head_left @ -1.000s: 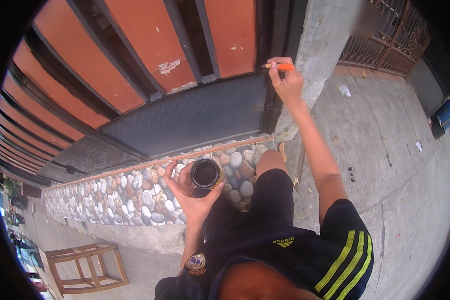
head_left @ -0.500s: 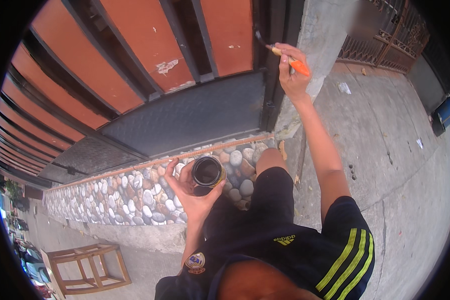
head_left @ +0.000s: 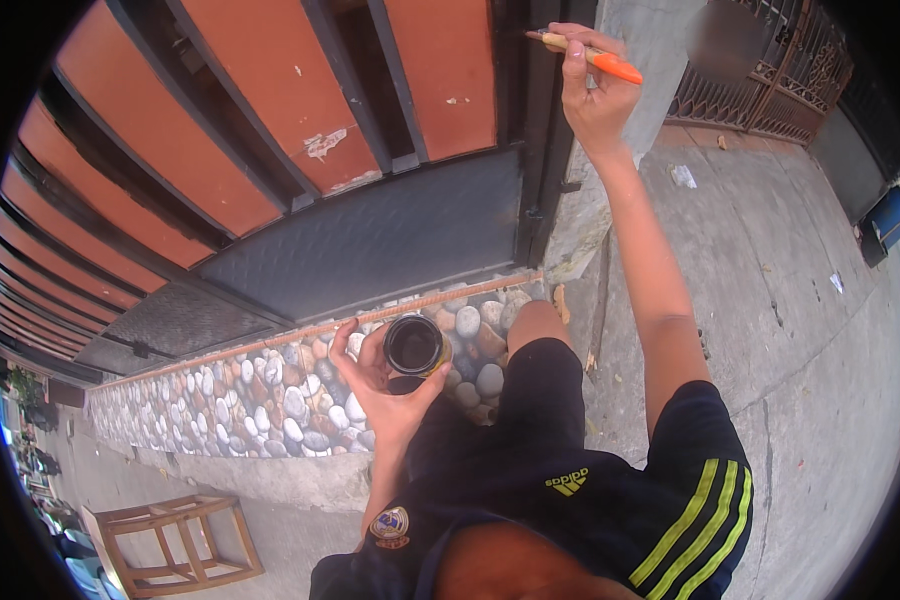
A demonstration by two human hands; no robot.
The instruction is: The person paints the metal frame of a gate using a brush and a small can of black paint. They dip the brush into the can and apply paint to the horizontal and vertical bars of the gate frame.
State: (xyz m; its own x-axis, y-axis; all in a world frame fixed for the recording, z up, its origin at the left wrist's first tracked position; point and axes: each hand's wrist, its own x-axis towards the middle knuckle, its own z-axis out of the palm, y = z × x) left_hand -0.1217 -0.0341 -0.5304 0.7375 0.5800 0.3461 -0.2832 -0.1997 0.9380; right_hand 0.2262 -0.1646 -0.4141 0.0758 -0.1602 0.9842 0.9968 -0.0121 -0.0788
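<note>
My left hand is wrapped round a small open can with dark paint inside, held upright in front of my lap. Out ahead to the right, my right hand grips a paintbrush by its orange-tipped handle. The brush points left, toward the dark frame at the right end of the gate; its bristles blend into the dark metal, so I cannot tell whether they touch it. Orange-red panels between dark bars and a dark grey lower panel make up the gate.
A strip of pebble-patterned paving runs along the gate's foot. Beside the frame rises a rough concrete post. A wooden stool-like frame stands at lower left. Concrete ground stretches right, toward a brown metal gate and a blue bin.
My right hand has moved up and slightly right with the paintbrush, which now lies flatter, its tip farther along the frame. My left hand holds the can nearly still.
</note>
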